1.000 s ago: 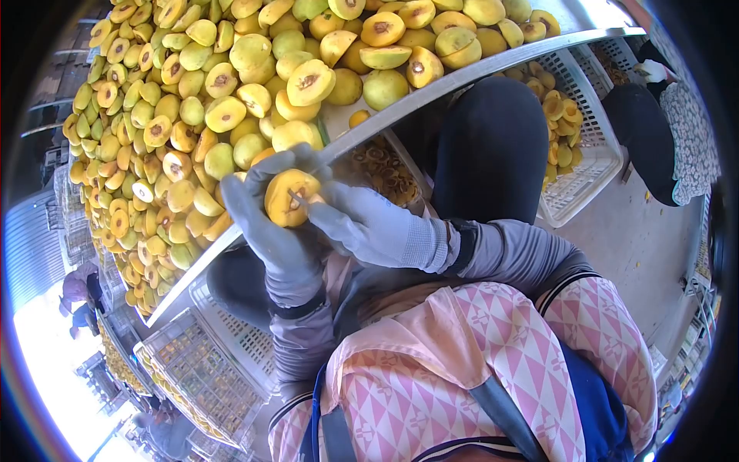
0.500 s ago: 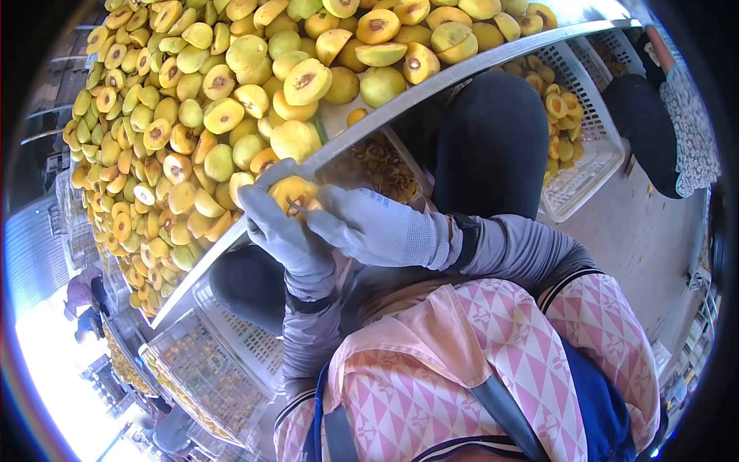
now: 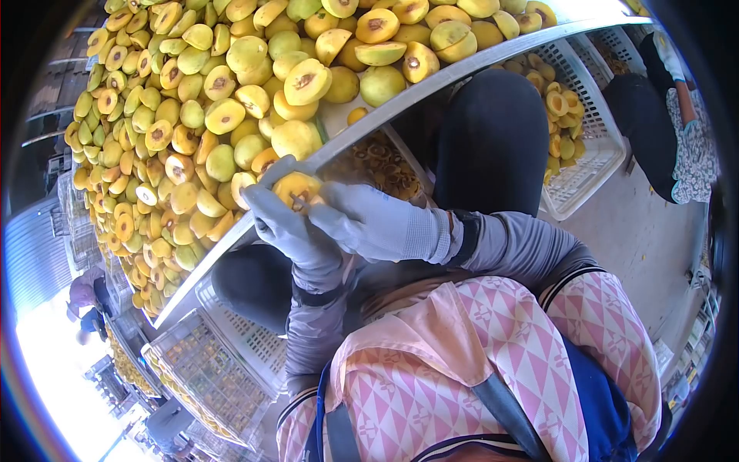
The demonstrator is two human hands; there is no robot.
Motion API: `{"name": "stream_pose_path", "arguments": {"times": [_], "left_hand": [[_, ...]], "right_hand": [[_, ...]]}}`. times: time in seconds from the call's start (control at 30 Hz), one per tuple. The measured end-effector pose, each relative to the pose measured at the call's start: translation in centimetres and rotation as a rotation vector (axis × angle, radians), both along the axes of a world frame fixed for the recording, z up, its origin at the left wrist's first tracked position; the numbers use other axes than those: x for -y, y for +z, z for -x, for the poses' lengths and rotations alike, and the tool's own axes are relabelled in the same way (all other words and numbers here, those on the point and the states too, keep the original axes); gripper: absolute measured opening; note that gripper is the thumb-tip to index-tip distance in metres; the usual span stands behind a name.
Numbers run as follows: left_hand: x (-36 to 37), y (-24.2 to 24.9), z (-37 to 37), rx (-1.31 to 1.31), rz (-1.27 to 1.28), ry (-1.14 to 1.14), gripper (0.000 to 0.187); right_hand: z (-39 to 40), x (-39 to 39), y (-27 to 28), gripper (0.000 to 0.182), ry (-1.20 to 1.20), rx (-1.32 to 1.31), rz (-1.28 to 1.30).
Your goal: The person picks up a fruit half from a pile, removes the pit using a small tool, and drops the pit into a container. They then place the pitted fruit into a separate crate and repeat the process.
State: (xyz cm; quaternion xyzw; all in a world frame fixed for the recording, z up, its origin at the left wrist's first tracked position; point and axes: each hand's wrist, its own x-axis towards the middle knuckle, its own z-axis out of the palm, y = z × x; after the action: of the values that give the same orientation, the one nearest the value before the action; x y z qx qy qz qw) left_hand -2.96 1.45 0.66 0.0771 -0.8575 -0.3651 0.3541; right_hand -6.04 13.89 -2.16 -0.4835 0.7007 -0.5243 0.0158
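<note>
My left hand (image 3: 286,231), in a grey-white glove, is wrapped round a halved yellow peach (image 3: 292,186) with its cut face up. In my gloved right hand (image 3: 377,222) is a small metal pitting tool (image 3: 299,201), closed in the fingers. Its tip is at the hollow in the middle of the peach half; most of the tool is hidden by the fingers. Both hands are close together at the metal table edge, over my lap. Just beyond them lies a big heap of halved peaches (image 3: 219,162), some cut side up.
A metal rim (image 3: 454,75) borders the table. Below it, a container holds brown-orange scraps (image 3: 385,165). To the right stands a white crate (image 3: 581,192) with peach halves; another crate (image 3: 208,369) is at lower left. A co-worker's arm (image 3: 683,104) shows at far right.
The peach half and both hands have shifted very slightly, and the tool tip sits at a different angle in the hollow. At far right, the co-worker's gloved hand has come into view.
</note>
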Motion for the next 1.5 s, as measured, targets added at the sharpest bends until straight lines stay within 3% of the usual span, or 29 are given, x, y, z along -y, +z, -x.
{"name": "stream_pose_path", "arguments": {"times": [0.03,0.13,0.17,0.23,0.27,0.33,0.43,0.47,0.53,0.67,0.77,0.83,0.9,0.97,1.07,1.13,1.2,1.27,1.4,1.5], "left_hand": [[0.0,-0.3,0.0,-0.033,-0.098,0.005,0.019],[-0.4,0.2,-0.1,0.037,-0.003,0.031,0.024],[-0.4,0.2,-0.2,0.026,-0.165,-0.016,0.027],[-0.6,0.4,-0.4,0.002,-0.489,-0.110,0.032],[-0.7,1.1,-0.5,0.033,-0.730,-0.155,0.033],[-1.2,3.7,-0.3,0.098,-1.213,-0.247,0.035],[1.1,2.3,-0.8,0.226,-0.230,-0.295,0.035],[1.5,1.6,-0.8,0.195,-0.528,-0.275,0.030],[0.5,1.4,-0.8,0.187,-0.558,-0.170,0.030],[0.1,0.9,-0.6,0.148,-0.930,-0.116,0.041],[0.0,0.2,-0.8,0.107,-0.641,-0.091,0.053],[-0.3,0.1,-0.6,0.083,-0.535,-0.063,0.059],[-0.6,0.3,-0.3,0.068,-0.655,-0.055,0.061],[-0.7,0.7,-0.2,0.060,-0.964,-0.061,0.061],[-1.0,1.2,-0.2,0.047,-0.561,-0.054,0.059],[-1.0,0.8,0.0,-0.006,-0.355,-0.042,0.060],[-1.0,0.8,0.1,-0.003,-0.325,-0.028,0.062],[-0.8,0.9,0.1,0.064,-0.486,-0.031,0.064],[0.2,0.0,-0.2,0.139,-0.868,-0.112,0.066],[0.3,0.8,-0.4,0.179,-0.885,-0.159,0.065]], "right_hand": [[-0.1,-0.1,0.2,0.024,0.007,0.038,-0.021],[-0.4,-0.4,1.6,0.021,-0.026,0.310,-0.084],[-0.4,-0.5,1.9,0.020,-0.045,0.427,-0.104],[0.1,-0.2,1.1,0.024,-0.003,0.357,-0.043],[0.3,-0.2,0.8,0.027,0.016,0.322,-0.014],[0.6,-0.7,1.9,0.026,0.098,0.495,0.034],[0.2,-0.5,1.3,0.026,0.087,0.465,-0.021],[0.1,-0.4,1.0,0.026,0.059,0.404,-0.062],[0.3,-0.9,2.5,0.026,0.057,0.441,-0.170],[0.0,-0.9,1.8,0.026,0.044,0.303,-0.196],[-0.1,0.0,1.3,0.024,0.055,0.522,0.091],[-0.1,-0.1,1.5,0.024,0.059,0.477,0.077],[0.1,-0.4,2.1,0.024,0.067,0.468,-0.050],[0.4,-0.9,3.2,0.029,0.083,0.496,-0.290],[0.3,-0.6,1.4,0.028,0.106,0.218,-0.088],[-0.3,-0.1,1.0,0.019,0.149,0.367,0.001],[-0.5,0.3,0.4,0.016,0.100,0.252,0.039],[-0.4,0.7,-0.4,0.017,-0.042,-0.126,0.027],[-0.3,0.1,0.5,0.022,0.142,0.520,0.075],[0.1,-0.2,0.7,0.025,0.336,0.923,0.093]]}}
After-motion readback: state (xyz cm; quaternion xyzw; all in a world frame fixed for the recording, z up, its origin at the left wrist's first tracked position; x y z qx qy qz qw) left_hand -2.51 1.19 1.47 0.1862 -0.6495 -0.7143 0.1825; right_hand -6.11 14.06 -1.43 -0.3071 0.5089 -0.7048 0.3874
